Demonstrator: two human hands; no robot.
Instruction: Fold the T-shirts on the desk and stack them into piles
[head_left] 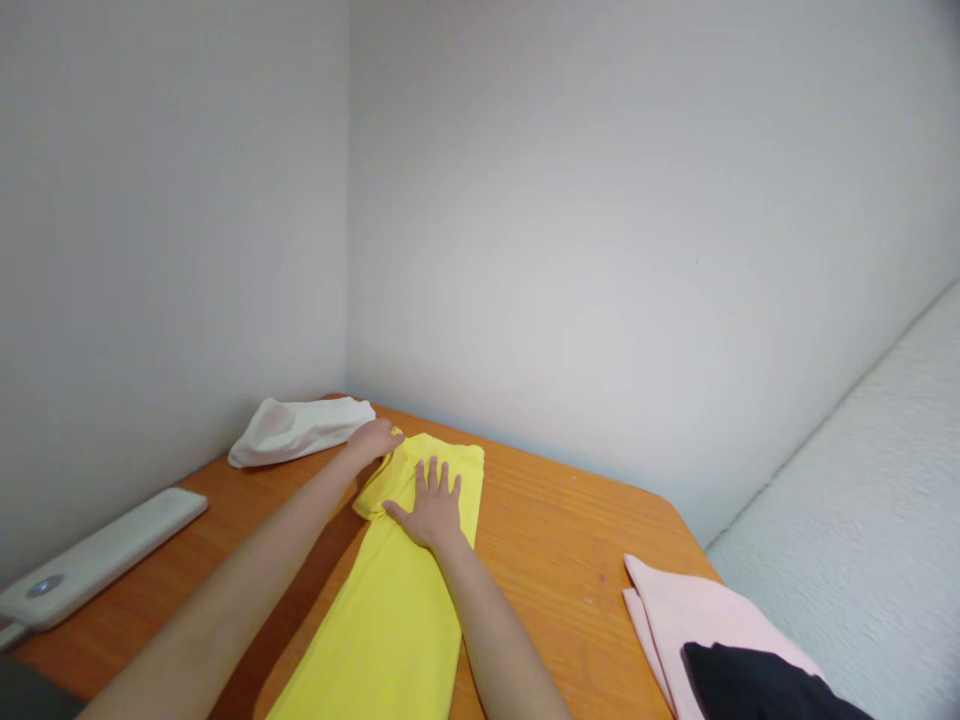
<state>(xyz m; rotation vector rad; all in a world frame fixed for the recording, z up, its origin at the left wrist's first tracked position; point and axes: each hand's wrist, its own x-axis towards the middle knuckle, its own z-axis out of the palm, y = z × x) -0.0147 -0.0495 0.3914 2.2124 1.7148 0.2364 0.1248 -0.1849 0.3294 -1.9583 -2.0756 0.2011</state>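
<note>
A yellow garment [390,620], folded into a long strip, lies on the wooden table [555,560] and runs from the near edge of the view towards the back. My right hand [435,508] rests flat on its far part, fingers spread. At the garment's far left corner, my left hand [375,440] has its fingers closed on the yellow cloth, which is bunched and slightly raised there. The exact kind of garment cannot be made out.
A crumpled white cloth [300,430] lies at the back left by the wall. A long white device [105,555] with a round button sits at the left. To the right are a folded pink cloth [705,600] and a black cloth [765,685] on it. Walls meet behind the table.
</note>
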